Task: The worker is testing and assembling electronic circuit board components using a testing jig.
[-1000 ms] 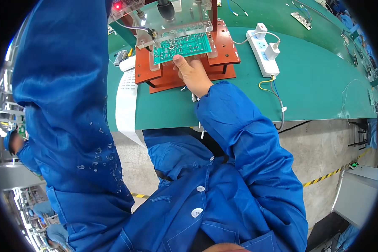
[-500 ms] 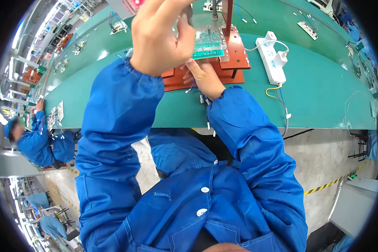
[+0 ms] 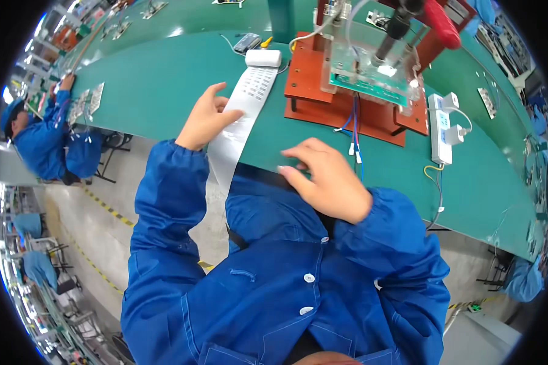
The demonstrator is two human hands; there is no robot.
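Note:
A white strip of labels (image 3: 257, 85) unrolls from a small roll (image 3: 263, 58) and hangs over the table's near edge. Beside the strip is my left hand (image 3: 206, 120), fingers apart; its thumb overlaps the strip, and I cannot tell whether it touches. My right hand (image 3: 333, 181) hovers at the near edge with loosely bent, parted fingers and nothing in them. Beyond it stands a red-brown test fixture (image 3: 310, 90) with clear plates (image 3: 371, 45) and a red-handled lever (image 3: 441, 24). A green circuit board (image 3: 368, 89) lies in it, with blue and red wires (image 3: 355, 118) hanging below.
A white power strip (image 3: 439, 129) with plugs stands right of the fixture, its cable running off the near edge. Behind the label roll lies a small grey device (image 3: 248, 42). Further left, a co-worker in blue (image 3: 42, 143) sits at the green table (image 3: 146, 100).
Both hands have left the fixture. My left hand came down beside the label strip, my right hand back toward the near edge. The view has shifted left, bringing the strip into sight.

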